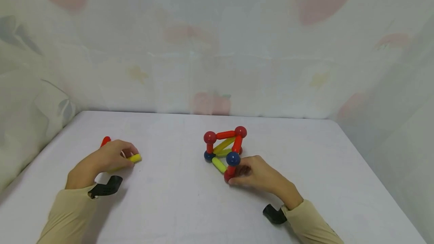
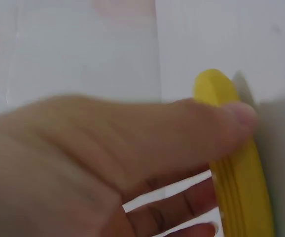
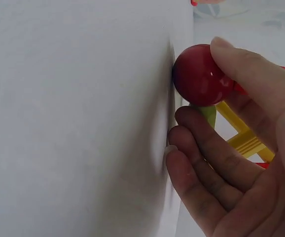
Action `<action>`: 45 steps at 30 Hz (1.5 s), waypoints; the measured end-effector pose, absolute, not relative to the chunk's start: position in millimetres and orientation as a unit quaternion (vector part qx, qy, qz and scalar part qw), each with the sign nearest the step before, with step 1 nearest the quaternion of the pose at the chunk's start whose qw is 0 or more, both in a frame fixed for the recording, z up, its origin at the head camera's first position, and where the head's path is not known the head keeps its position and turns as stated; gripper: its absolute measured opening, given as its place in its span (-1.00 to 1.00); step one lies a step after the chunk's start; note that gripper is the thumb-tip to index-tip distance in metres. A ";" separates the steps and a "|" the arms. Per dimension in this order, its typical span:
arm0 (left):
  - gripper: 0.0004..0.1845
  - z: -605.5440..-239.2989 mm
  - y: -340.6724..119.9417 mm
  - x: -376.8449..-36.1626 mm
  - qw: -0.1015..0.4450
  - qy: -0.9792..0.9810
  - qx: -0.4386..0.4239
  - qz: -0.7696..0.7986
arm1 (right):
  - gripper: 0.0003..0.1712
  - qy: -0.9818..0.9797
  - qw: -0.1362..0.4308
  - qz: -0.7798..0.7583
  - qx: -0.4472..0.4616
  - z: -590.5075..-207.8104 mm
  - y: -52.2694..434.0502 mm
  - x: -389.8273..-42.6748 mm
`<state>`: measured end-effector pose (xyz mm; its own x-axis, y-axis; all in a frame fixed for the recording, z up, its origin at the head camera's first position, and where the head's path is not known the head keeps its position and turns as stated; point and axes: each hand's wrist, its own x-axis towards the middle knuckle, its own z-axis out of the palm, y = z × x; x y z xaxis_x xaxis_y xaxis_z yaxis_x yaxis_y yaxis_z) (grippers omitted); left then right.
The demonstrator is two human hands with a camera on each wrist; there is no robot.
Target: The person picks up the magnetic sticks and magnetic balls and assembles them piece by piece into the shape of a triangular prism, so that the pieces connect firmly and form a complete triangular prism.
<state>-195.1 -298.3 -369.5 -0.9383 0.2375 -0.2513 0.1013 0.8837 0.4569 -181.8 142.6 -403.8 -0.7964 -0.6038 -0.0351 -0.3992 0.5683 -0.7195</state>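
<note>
**Yellow rod gripped, frame steadied**

Left hand [image 1: 108,159] curls round the yellow rod [image 1: 134,158], its long axis pointing toward three o'clock, low on the table [image 1: 169,206]. Right hand [image 1: 257,174] pinches the frame's [image 1: 224,148] near red ball [image 3: 199,75], wrist trailing toward five o'clock.

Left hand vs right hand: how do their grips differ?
The left hand holds a loose yellow stick, apart from the structure. The right hand grips the structure's near red ball, steadying the built frame. Both rest on the table.
</note>
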 end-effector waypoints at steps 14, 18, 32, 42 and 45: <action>-0.71 -364.5 -267.7 -192.1 0.122 0.944 0.169 0.257 | -0.79 0.875 0.125 -0.374 -0.282 -405.2 146.8 -184.0; -0.71 -360.4 -257.3 -190.8 0.095 0.940 0.187 0.268 | -0.79 0.875 0.124 -0.374 -0.282 -405.8 146.9 -184.5; -0.68 -365.4 -235.0 -192.8 0.049 0.914 0.214 0.341 | -0.77 0.874 0.128 -0.376 -0.281 -405.3 146.1 -185.2; -0.71 -366.7 -232.7 -193.1 0.106 0.915 0.202 0.332 | -0.77 0.874 0.132 -0.377 -0.278 -404.3 145.6 -184.3; -0.70 -366.2 -229.0 -191.9 0.104 0.914 0.207 0.334 | -0.77 0.873 0.134 -0.378 -0.278 -404.2 145.5 -184.1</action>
